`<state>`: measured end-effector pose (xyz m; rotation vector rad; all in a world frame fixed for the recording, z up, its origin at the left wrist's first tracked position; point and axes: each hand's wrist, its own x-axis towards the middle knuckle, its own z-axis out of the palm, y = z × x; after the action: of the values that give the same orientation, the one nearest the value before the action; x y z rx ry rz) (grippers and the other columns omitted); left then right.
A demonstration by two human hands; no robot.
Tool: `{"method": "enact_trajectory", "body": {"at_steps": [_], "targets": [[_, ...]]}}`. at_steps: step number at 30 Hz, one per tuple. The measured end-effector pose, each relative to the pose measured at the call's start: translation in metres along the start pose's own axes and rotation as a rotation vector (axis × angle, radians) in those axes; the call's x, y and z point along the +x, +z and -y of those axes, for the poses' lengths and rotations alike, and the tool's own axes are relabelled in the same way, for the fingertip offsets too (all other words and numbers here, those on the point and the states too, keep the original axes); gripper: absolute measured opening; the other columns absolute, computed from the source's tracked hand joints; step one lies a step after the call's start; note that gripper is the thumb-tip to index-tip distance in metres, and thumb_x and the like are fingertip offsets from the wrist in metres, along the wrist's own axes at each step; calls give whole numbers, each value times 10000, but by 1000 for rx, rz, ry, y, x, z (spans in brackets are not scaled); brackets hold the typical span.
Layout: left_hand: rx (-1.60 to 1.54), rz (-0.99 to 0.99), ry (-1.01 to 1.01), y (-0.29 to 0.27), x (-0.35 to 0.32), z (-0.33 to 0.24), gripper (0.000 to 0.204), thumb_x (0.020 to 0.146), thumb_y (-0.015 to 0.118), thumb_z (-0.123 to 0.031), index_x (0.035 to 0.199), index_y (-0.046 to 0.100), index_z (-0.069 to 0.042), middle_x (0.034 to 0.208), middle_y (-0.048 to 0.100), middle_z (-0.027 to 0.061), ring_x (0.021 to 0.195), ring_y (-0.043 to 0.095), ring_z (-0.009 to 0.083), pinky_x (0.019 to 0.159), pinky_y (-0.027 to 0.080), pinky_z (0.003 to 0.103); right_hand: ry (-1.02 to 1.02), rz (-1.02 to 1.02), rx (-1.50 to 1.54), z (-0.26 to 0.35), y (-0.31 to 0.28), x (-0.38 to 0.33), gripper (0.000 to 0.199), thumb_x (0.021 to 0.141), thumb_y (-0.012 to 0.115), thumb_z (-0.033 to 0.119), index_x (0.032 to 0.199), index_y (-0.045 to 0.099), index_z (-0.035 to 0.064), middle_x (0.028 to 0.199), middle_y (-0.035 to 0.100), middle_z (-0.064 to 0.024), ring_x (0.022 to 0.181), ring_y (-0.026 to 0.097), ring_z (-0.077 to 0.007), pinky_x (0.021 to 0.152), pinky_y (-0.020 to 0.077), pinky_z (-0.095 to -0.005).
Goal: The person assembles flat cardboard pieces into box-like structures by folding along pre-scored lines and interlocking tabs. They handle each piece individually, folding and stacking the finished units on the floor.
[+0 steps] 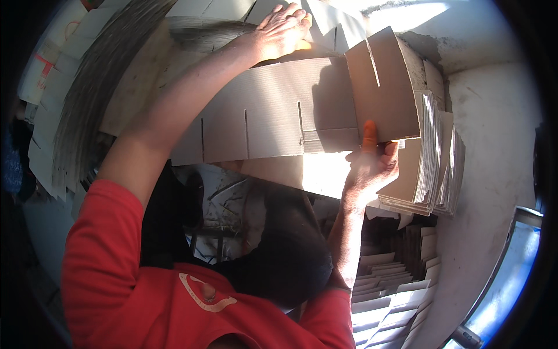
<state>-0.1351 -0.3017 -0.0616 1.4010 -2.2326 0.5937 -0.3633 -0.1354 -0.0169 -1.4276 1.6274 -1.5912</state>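
Note:
A long brown cardboard sheet with several slots cut into its near edge lies across the work surface. Its right end panel, which has a slot from its far edge, is bent up and lit differently from the rest. My right hand pinches that end at the near edge, its orange-covered thumb on top and the other fingers curled beneath. Beyond the sheet's far edge, my left hand lies with fingers extended over pale slotted sheets; orange coverings show on its fingers too.
Stacked cardboard pieces stand at the right, beside a pale wall. More cardboard is piled below right. A large curved stack of sheets fills the left. A blue-paned frame is at lower right.

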Motion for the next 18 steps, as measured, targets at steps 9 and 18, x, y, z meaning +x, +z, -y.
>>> {"method": "enact_trajectory", "body": {"at_steps": [9, 18], "targets": [[-251, 84, 101, 29, 4, 9, 191, 921, 429, -193, 904, 515, -23, 998, 531, 104, 1011, 491, 265, 868, 448, 392, -4, -3, 44, -15, 4, 0, 114, 893, 655, 116, 960, 650, 24, 663, 630, -13, 465, 520, -42, 395, 413, -185], [-632, -111, 38, 15, 9, 14, 89, 837, 597, -101, 832, 629, -17, 759, 606, 122, 756, 588, 296, 693, 485, 371, 70, 30, 45, -11, 4, -2, 171, 896, 656, 154, 1023, 650, 39, 732, 655, -23, 529, 553, -47, 427, 472, -195]]}}
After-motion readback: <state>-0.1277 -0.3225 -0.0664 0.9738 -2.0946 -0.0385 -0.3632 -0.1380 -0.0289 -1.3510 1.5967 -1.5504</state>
